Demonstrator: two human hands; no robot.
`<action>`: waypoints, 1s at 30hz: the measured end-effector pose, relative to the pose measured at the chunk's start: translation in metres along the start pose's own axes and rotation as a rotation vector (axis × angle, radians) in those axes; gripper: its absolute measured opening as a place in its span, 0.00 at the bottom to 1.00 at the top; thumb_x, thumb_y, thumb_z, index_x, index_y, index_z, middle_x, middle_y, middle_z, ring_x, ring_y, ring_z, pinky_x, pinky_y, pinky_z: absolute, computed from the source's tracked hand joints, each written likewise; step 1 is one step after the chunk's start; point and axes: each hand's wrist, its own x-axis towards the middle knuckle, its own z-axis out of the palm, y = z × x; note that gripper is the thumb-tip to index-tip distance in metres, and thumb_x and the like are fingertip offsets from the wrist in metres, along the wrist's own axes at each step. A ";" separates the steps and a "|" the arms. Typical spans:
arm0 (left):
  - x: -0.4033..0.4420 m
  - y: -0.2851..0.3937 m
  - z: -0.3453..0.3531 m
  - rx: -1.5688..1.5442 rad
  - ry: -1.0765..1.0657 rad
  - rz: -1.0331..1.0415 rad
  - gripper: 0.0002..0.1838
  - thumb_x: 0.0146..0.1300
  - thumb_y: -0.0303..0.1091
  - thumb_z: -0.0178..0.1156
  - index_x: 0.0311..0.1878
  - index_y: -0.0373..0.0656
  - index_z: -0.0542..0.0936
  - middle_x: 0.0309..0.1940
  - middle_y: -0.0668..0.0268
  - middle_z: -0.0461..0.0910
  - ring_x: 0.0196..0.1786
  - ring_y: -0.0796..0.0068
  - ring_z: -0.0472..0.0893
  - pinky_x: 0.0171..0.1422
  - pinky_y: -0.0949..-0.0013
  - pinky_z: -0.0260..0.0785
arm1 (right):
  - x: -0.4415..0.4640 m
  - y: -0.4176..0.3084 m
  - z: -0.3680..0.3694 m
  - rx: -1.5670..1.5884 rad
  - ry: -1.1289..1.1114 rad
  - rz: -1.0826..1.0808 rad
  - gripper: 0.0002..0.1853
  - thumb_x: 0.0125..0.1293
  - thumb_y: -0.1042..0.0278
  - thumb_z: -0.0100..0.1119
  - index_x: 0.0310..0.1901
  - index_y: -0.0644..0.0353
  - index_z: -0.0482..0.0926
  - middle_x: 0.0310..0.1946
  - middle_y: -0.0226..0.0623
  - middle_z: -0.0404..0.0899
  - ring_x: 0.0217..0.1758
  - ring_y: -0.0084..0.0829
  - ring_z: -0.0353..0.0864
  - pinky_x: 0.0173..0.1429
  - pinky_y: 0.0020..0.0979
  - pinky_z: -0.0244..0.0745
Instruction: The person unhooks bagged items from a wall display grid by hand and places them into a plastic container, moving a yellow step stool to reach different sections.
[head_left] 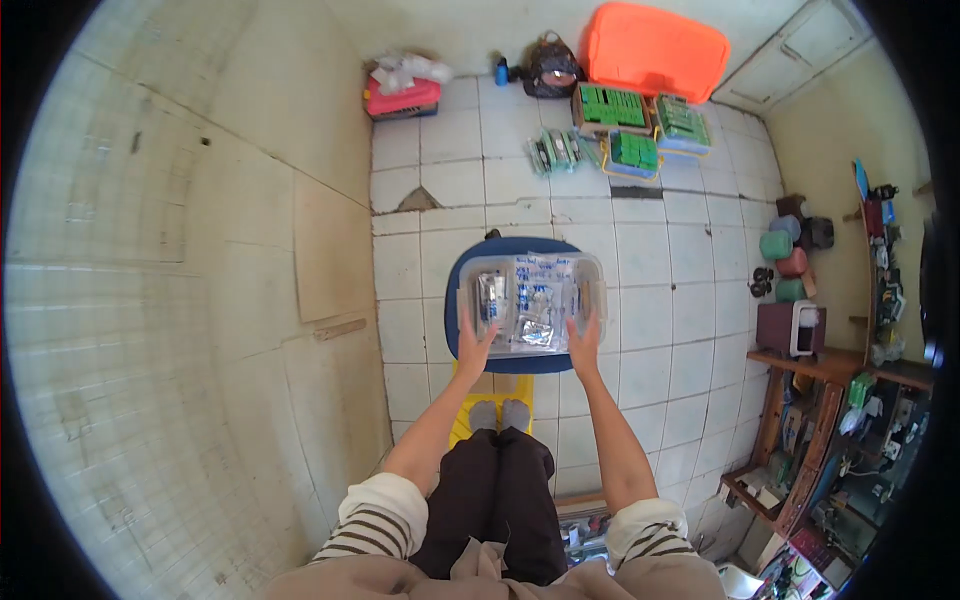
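Observation:
A clear plastic bin point(602, 282) rests on a dark blue rounded seat point(455, 340) in front of me. Inside it lie transparent bags with blue handwriting point(545, 275), and silvery packets point(490, 290) sit at its left side. My left hand point(476, 345) grips the near left side of the bin, thumb over the rim and fingers along the outer wall. On the opposite side, my right hand point(584, 345) holds the near right wall in the same way. The undersides of the bin and parts of the fingers are hidden.
My feet point(500, 415) are on a yellow plastic surface point(461, 428). Green-packed boxes point(612, 106), an orange lid point(655, 50) and a backpack point(552, 68) stand by the far wall. Cluttered wooden shelves point(800, 440) line the right; a wall point(250, 280) runs along the left.

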 end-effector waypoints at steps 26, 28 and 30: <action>-0.445 0.058 -0.194 -0.172 0.695 -0.288 0.18 0.58 0.39 0.51 0.50 0.43 0.69 0.42 0.60 0.75 0.45 0.70 0.75 0.49 0.69 0.65 | -0.135 -0.221 0.026 -0.817 -1.135 -1.017 0.19 0.55 0.55 0.49 0.40 0.62 0.74 0.33 0.48 0.75 0.39 0.40 0.76 0.42 0.36 0.68; -0.458 0.099 -0.201 -0.258 0.819 -0.208 0.17 0.58 0.37 0.50 0.50 0.42 0.69 0.42 0.60 0.75 0.45 0.71 0.75 0.50 0.70 0.65 | -0.159 -0.279 0.054 -0.585 -1.416 -0.822 0.20 0.59 0.54 0.46 0.42 0.64 0.72 0.40 0.49 0.74 0.42 0.46 0.73 0.46 0.42 0.66; -0.480 0.168 -0.226 -0.238 0.927 -0.018 0.15 0.59 0.34 0.51 0.49 0.42 0.70 0.41 0.61 0.75 0.45 0.72 0.75 0.51 0.71 0.65 | -0.253 -0.398 0.007 -0.630 -1.787 -0.471 0.22 0.60 0.52 0.46 0.50 0.60 0.68 0.44 0.41 0.73 0.45 0.37 0.74 0.49 0.35 0.67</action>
